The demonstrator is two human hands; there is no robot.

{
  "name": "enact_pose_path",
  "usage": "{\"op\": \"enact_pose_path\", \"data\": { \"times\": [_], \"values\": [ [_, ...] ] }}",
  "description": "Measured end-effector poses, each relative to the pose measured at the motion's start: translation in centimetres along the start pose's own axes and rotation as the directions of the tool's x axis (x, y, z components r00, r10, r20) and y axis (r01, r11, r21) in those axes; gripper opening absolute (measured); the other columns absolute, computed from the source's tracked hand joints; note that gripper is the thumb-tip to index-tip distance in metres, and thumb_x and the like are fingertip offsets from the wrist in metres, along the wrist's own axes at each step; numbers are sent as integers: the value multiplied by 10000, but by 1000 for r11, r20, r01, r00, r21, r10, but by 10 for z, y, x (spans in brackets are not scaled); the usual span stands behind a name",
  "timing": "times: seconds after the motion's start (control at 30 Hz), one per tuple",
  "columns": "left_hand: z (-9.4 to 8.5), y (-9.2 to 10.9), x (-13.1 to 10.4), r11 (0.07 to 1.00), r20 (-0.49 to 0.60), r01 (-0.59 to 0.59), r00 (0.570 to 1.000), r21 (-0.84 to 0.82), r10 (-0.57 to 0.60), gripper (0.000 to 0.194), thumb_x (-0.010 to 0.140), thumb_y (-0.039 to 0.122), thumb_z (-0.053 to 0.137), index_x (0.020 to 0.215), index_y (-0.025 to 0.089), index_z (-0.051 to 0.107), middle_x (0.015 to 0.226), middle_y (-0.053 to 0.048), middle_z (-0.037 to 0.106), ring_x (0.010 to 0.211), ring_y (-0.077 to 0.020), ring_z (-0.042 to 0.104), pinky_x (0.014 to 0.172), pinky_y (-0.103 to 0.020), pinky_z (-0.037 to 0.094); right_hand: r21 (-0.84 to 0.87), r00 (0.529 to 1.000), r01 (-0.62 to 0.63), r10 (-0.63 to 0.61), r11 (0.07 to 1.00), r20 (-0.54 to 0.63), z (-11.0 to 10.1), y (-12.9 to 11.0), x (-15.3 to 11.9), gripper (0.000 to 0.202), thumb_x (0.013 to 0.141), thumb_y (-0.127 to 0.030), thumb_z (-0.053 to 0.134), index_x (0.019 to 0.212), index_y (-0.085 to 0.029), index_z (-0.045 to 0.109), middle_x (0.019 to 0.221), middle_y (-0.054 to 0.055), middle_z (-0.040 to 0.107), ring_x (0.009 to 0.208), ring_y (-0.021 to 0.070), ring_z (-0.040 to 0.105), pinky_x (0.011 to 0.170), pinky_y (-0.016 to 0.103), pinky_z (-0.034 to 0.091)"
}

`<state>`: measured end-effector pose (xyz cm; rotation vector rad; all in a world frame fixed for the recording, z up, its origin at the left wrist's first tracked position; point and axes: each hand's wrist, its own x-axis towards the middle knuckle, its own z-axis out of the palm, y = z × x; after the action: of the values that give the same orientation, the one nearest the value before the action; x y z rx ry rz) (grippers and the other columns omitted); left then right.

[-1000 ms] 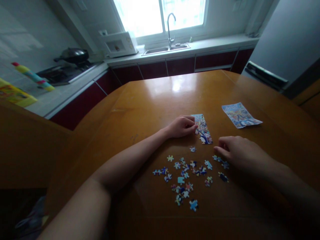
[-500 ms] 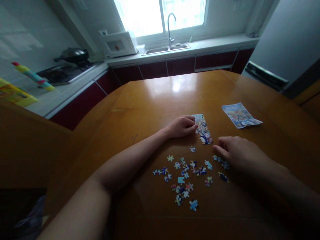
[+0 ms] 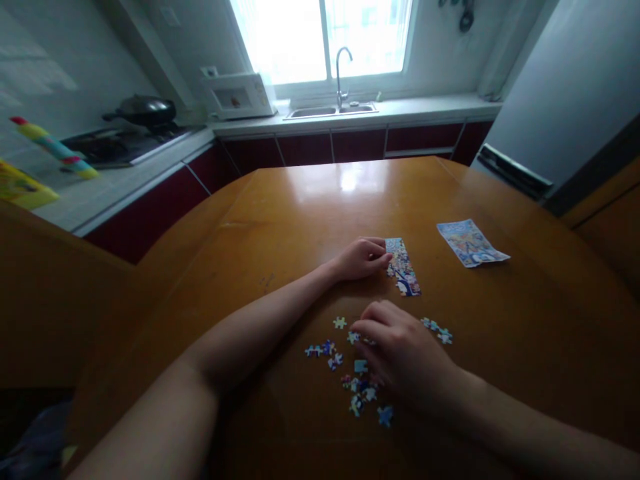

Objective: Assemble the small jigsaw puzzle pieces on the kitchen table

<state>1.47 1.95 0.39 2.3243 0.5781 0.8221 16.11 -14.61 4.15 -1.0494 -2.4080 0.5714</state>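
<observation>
My left hand (image 3: 361, 259) rests on the table at the left edge of a partly assembled jigsaw puzzle (image 3: 404, 270). Its fingers are curled, with the thumb and forefinger closed at that edge. My right hand (image 3: 400, 340) is over the loose jigsaw pieces, palm down. A gap shows between its thumb and forefinger, and they hold nothing that I can see. One pale jigsaw piece (image 3: 353, 337) lies by the forefinger tip. More jigsaw pieces (image 3: 370, 393) lie scattered nearer me, and the hand covers part of the group. A short row of pieces (image 3: 437, 329) is to its right.
A creased picture sheet (image 3: 471, 243) lies right of the puzzle on the wooden table (image 3: 310, 220). Beyond the table stand a counter with a sink (image 3: 313, 112), a microwave (image 3: 239, 95), a pan on a stove (image 3: 145, 110) and a fridge (image 3: 565, 93).
My right hand has moved left, from beside the right-hand pieces to above the middle of the loose pieces. My left hand stays at the puzzle's edge. The view has tilted slightly upward.
</observation>
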Motion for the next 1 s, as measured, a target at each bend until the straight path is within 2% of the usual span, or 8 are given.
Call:
{"op": "enact_pose_path", "data": {
  "times": [0.1, 0.27, 0.47, 0.63, 0.73, 0.8, 0.87, 1.0],
  "values": [
    [1, -1, 0, 1000, -17, -10, 1000, -14, 10, 413, 970, 319, 510, 639, 125, 662, 688, -21, 544, 604, -94, 472, 578, -234, 379, -111, 977, 189, -175, 976, 122, 30, -24, 15, 108, 930, -207, 588, 873, -167, 670, 918, 84, 652, 862, 216, 558, 745, 338, 457],
    [1, -1, 0, 999, -37, -47, 998, -11, 47, 400, 963, 283, 519, 630, 116, 664, 671, -10, 525, 597, -85, 456, 576, -222, 363, -269, 967, 220, -173, 938, 187, 55, -39, 40, 98, 918, -164, 579, 900, -138, 673, 917, 117, 644, 849, 245, 562, 722, 370, 466],
    [1, 1, 0, 999, -50, -32, 998, -29, 31, 388, 953, 289, 524, 647, 116, 690, 665, -2, 517, 586, -75, 457, 571, -209, 365, -236, 962, 202, -148, 950, 228, 55, -43, 47, 99, 873, -124, 563, 912, -134, 654, 943, 121, 656, 858, 244, 577, 720, 352, 477],
    [0, -4, 1, 1000, -140, 10, 990, -15, -12, 414, 958, 328, 525, 643, 121, 697, 649, 1, 513, 580, -77, 464, 571, -208, 371, 57, 974, 105, -114, 993, 196, 30, -43, 44, 157, 827, -102, 563, 920, -173, 667, 874, 47, 691, 734, 170, 593, 657, 282, 457],
    [1, -7, 2, 1000, -194, 14, 981, -2, -14, 438, 962, 360, 528, 632, 120, 690, 648, -5, 519, 582, -81, 470, 562, -213, 363, 300, 999, 41, -45, 953, 8, 3, -21, 45, 237, 831, -91, 558, 960, -199, 725, 942, 39, 720, 802, 152, 635, 721, 271, 485],
    [2, -9, 2, 1000, -198, 25, 980, -4, -25, 463, 961, 385, 531, 605, 122, 666, 650, -7, 518, 579, -83, 461, 541, -213, 347, 407, 985, -66, 125, 911, -120, -15, 5, 47, 179, 845, -150, 585, 907, -191, 748, 831, 38, 732, 730, 151, 640, 681, 284, 499],
    [2, -10, 2, 999, -185, 31, 982, 8, -29, 485, 963, 386, 527, 567, 125, 632, 646, -5, 513, 574, -82, 448, 530, -212, 338, 533, 924, -139, 303, 834, -233, -29, 36, 48, 112, 820, -228, 656, 861, -181, 749, 833, 55, 749, 731, 165, 664, 671, 303, 519],
    [0, -10, 1, 991, -221, 24, 975, 135, 7, 377, 962, 334, 537, 680, 147, 703, 719, -24, 582, 677, -112, 522, 645, -245, 423, 680, 796, -273, 557, 681, -238, -40, 92, 44, 190, 731, -320, 752, 780, -141, 713, 718, 83, 737, 662, 196, 691, 600, 312, 519]
  ]
}}
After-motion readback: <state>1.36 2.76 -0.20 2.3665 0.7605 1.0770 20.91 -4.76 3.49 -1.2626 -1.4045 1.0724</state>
